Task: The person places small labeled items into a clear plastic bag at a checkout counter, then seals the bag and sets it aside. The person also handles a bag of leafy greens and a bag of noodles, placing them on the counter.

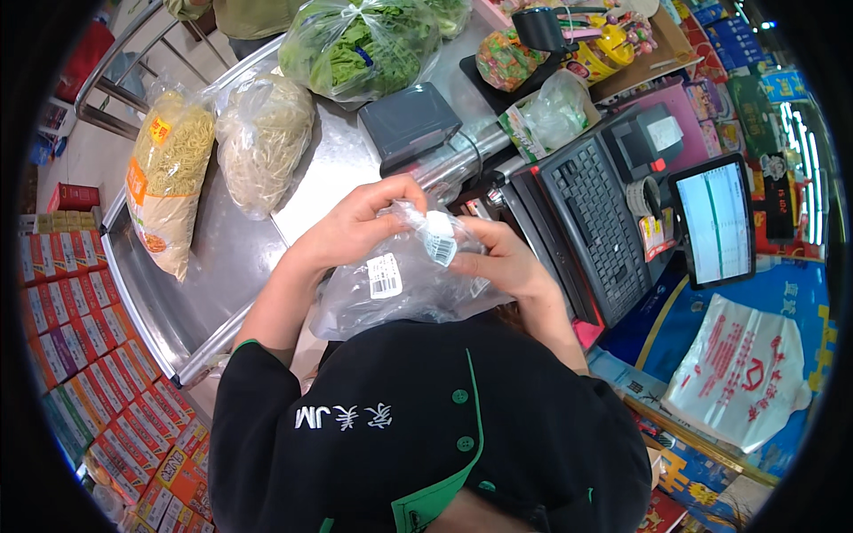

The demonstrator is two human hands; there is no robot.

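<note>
A clear plastic bag [346, 293] bearing several white barcode labels [384, 276] hangs between both hands, close against the chest. My left hand [373, 216] pinches the gathered top of the bag from the left. My right hand [500, 256] grips the same bag on the right, beside a label that sticks up near its top. What lies inside the bag cannot be told. Beyond on the metal counter [220, 286] rest a bag of noodles [170, 173], a bag of pale, strand-like food [263, 143] and a large bag of leafy greens [360, 50].
A dark grey device [410, 126] stands ahead. On the right are a box of plastic bags [553, 120], a black keyboard [596, 213], a screen [713, 220] and a white carrier bag [740, 373]. Metal rails [120, 93] and a person [253, 20] are beyond the counter.
</note>
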